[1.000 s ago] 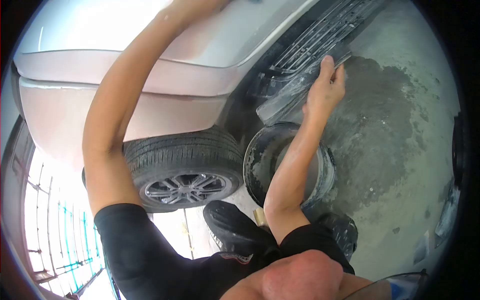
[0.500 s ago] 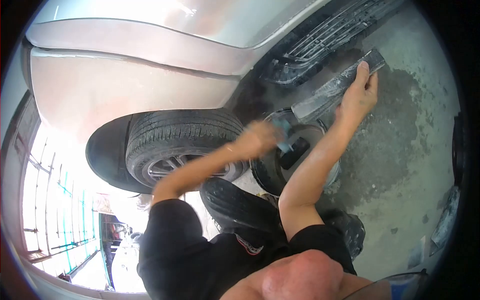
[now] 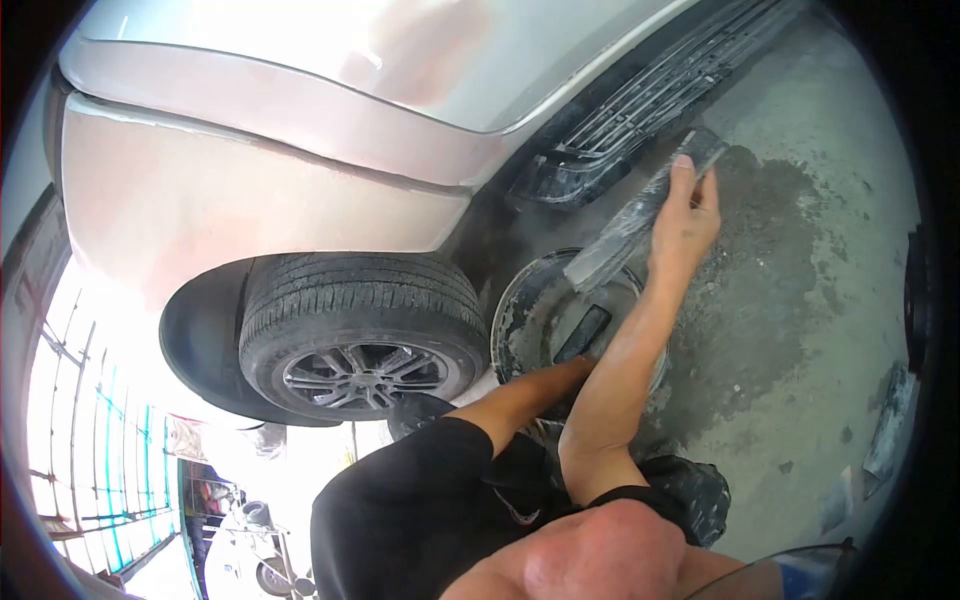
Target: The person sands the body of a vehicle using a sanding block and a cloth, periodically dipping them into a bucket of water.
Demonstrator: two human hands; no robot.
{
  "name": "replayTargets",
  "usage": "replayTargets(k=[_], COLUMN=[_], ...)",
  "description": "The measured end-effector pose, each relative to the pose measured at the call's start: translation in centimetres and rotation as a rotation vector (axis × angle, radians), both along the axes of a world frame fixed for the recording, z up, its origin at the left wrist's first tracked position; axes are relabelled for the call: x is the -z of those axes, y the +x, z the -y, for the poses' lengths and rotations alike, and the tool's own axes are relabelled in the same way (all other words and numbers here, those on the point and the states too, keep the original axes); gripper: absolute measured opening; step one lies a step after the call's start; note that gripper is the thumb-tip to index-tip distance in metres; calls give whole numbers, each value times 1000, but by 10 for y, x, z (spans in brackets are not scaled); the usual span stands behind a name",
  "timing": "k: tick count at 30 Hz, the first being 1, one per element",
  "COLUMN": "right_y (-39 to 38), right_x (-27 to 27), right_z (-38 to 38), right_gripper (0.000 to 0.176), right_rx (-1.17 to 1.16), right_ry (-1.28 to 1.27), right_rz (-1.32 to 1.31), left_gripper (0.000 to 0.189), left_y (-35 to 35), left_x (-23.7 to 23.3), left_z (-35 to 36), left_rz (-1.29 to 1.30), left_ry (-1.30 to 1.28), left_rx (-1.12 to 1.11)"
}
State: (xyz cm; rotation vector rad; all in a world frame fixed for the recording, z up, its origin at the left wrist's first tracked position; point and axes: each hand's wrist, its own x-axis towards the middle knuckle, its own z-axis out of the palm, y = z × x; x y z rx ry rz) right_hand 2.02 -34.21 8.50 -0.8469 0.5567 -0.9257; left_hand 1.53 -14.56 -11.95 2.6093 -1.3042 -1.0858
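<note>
While the right grip (image 3: 684,222) holds it, the strip (image 3: 622,238) overhangs the bucket (image 3: 503,315).

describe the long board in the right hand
The board is a long, narrow, flat strip, dark beneath a pale grey, dusty-looking coat. It slants from near the grille down to the bucket, its lower end over the rim. The right hand holds its upper part, fingers laid along it. Whether it touches the bucket cannot be told.
</note>
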Motion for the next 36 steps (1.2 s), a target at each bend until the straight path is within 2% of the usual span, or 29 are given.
replayTargets(k=[2, 5, 7, 8, 9, 10, 11, 13, 15, 20, 22, 25, 28, 31, 34, 36], right_y=[1, 3, 10, 13, 14, 15, 16, 19, 23, 21, 23, 17, 15, 14, 13, 10], right_x=[-3, -3, 7, 12, 13, 15, 18, 24, 32, 30, 32, 23, 24, 19, 18, 18], right_z=[0, -1, -2, -2, -2, -3, -4, -3, 0, 12, 18, 20, 21, 17, 11, 9], right_gripper=[49, 49, 48, 48, 48, 48, 48, 47, 47, 49, 48, 48, 48, 48, 46, 45], right_rx=[-69, -108, -72, -52, -54, -57, -61, -52, -31, -10, 56, 89, 115, 109, 103, 95], right_ry=[-27, 90, 94, 96, 115, 134, 152, 148, 137, 197, 156, 137, 102, 73, 53, 47], right_rz=[9, 109, 81, 65, 57, 46, 32, -6, -2, 50, -22, -57, -62, -29, 47, 81], left_gripper=[46, 50, 31, 33, 33, 36, 44, 75, 86, 91, 77, 100, 95, 95, 91, 92], left_y=[-9, -11, 7, 14, 38, 50, 73, 76, 96, 135, 134, 178, 179, 143, 133, 125], left_x=[-18, -74, -127, -181, -214, -268, -306, -390, -425, -438, -444, -440, -439, -443, -436, -436], left_z=[-12, -35, -57, -56, -69, -66, -75, -52, -36, 67, 130, 169, 151, 108, 50, 20], left_rz=[-91, -165, 190, 419, 699, 948, 951, 1416, 1544, 1744, 1716, 1809, 1750, 1697, 1757, 1713], left_ry=[-13, -130, -404, -40, -378, -367, -279, -50, 152, 280, 148, 149, 130, 329, 186, 198], left_rx=[-20, -102, -46, -7, 175, 338, 208, 391, 386, 593, 579, 626, 607, 542, 615, 572])
